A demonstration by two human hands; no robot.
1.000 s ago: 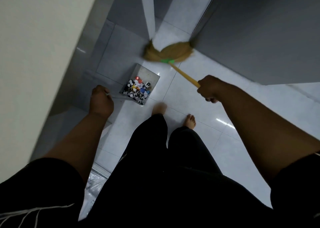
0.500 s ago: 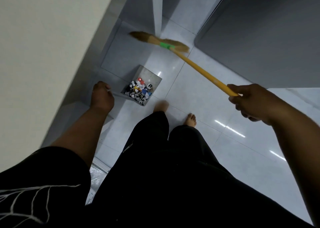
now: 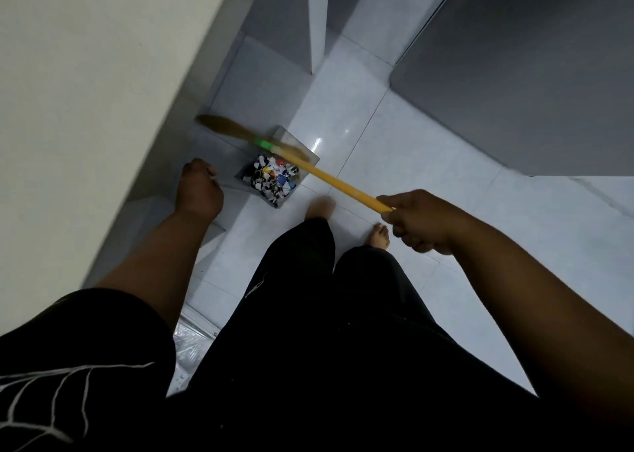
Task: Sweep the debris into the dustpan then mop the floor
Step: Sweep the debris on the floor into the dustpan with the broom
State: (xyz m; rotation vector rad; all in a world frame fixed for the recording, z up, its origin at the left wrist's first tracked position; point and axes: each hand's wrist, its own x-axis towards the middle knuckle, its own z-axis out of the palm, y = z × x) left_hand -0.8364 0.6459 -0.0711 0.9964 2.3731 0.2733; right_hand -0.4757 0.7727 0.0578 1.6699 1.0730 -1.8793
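- A floor [image 3: 429, 184] of glossy white tiles is seen from above, with light reflected in bright streaks.
- The left side is bounded by a cream wall [image 3: 85, 91]; the upper right is taken up by a large grey panel [image 3: 531, 74].
- A crumpled sheet of clear plastic [image 3: 188, 342] is seen on the floor at the foot of the wall, beside the left leg.
- Two bare feet [image 3: 319, 208] are planted on the tiles, below black trousers [image 3: 308, 314].
- A metal dustpan [image 3: 278, 204] is set on the floor just ahead of the left foot, near the wall.
- The dustpan is filled with debris [image 3: 271, 177]: small black, white and coloured scraps.
- The left hand [image 3: 199, 191] is clenched around the thin handle [image 3: 219, 181] that leads to the dustpan.
- The right hand [image 3: 418, 221] is closed tightly around the end of the yellow stick of a broom [image 3: 343, 185].
- The stick is slanted across the top of the dustpan; the blurred bristles [image 3: 219, 125] are carried past its far edge, toward the wall.
- Whether the bristles touch the floor cannot be told.
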